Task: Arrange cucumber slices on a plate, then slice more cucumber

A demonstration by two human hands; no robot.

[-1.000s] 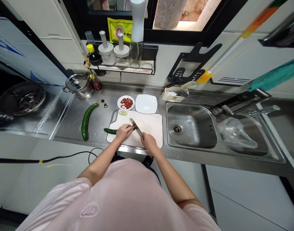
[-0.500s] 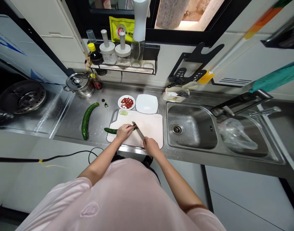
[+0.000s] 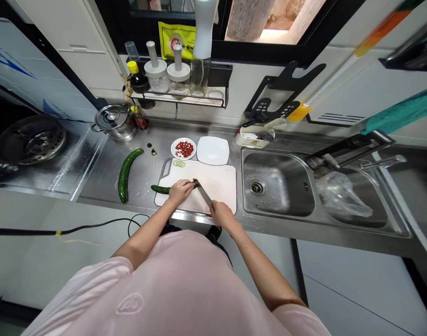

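Observation:
A cucumber (image 3: 160, 189) lies across the left part of the white cutting board (image 3: 222, 179), and my left hand (image 3: 180, 192) is closed over its right portion. My right hand (image 3: 221, 214) grips the handle of a knife (image 3: 204, 194). The blade slants up and left, its far end at the cucumber's cut end beside my left fingertips. A few pale green cucumber slices (image 3: 179, 164) rest at the board's upper left. Another whole cucumber (image 3: 127, 175) lies on the steel counter to the left, with small cut-off ends (image 3: 153, 152) near it.
Behind the board stand a plate of chopped red pieces (image 3: 184, 149) and a white square plate (image 3: 213, 150). A steel sink (image 3: 279, 184) is to the right. A lidded pot (image 3: 115, 123) stands at the back left, beneath a condiment rack (image 3: 178, 99).
The knife has shifted slightly at the cucumber's cut end, with my right hand moving a little to the right. My left hand stays on the cucumber.

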